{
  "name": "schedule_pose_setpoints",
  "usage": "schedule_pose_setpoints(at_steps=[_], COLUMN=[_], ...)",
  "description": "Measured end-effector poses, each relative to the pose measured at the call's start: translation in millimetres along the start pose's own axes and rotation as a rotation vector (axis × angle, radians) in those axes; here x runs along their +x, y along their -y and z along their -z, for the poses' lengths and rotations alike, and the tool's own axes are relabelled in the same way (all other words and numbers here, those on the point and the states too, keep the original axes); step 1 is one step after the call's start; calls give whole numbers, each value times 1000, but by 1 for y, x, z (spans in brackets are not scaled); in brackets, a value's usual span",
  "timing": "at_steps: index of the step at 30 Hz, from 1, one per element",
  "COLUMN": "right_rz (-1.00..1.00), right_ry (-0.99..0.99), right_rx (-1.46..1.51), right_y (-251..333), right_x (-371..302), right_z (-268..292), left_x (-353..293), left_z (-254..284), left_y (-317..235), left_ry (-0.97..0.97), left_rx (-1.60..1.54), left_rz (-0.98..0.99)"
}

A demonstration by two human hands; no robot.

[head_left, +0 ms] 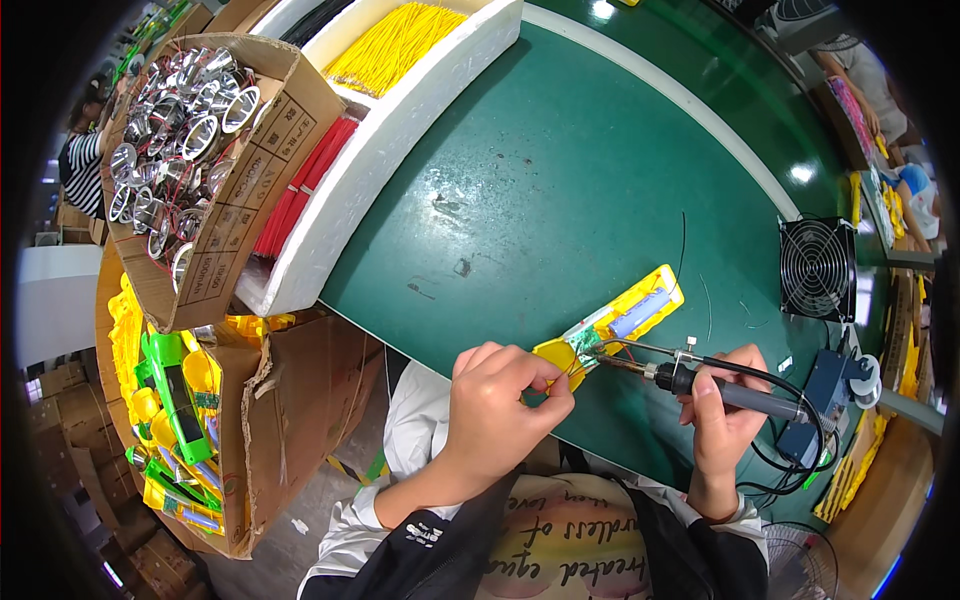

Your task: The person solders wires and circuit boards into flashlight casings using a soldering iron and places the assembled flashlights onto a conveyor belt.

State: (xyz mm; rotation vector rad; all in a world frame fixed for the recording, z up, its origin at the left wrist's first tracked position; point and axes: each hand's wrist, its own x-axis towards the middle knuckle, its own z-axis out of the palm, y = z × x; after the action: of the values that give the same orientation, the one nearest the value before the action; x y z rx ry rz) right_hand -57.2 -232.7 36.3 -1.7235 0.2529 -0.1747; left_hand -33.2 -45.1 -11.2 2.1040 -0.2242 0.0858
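A yellow plastic housing [665, 283] lies slantwise on the green bench. Inside it are a blue cylindrical battery cell [640, 313] and a small green circuit board [587, 339]. My left hand [505, 405] is closed in a pinch at the housing's near end; whatever sits between the fingertips is too small to make out. In my right hand [725, 425] is the grey handle of a soldering iron [750, 396], its tip at the circuit board. A thin metal tube [645, 346] clamped to the iron runs toward the same spot.
Left stands a carton [255, 180] of shiny reflector cups, beside a white foam tray [400, 115] of yellow and red wires. Below it, another carton [290, 420] holds yellow and green housings. Right are a black fan [817, 268], a blue soldering station [828, 385] and a solder spool [866, 381].
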Motion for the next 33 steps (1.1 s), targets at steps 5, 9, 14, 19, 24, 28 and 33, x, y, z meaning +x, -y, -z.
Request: schedule_pose_setpoints(at_steps=[5, 9, 14, 19, 24, 28, 33], right_rz=[0, -13, -6, -8, 6, 24, 50], right_ry=[-22, -7, -2, 2, 3, 4, -23], right_rx=[13, 15, 5, 0, -3, 3, -5], right_y=[1, 2, 2, 2, 1, 1, 3], right_x=[-1, 0, 0, -1, -2, -2, 0], right_z=[-2, -2, -2, -2, -2, 2, 4], left_x=[0, 0, 1, 2, 2, 3, 3], left_z=[1, 1, 2, 2, 3, 3, 3], left_y=[-1, 0, -1, -2, -2, -3, -3], left_ry=[8, 15, 24, 37, 43, 46, 53], left_rx=[0, 0, -9, -7, -6, -9, -2], left_rz=[4, 3, 14, 19, 33, 27, 34])
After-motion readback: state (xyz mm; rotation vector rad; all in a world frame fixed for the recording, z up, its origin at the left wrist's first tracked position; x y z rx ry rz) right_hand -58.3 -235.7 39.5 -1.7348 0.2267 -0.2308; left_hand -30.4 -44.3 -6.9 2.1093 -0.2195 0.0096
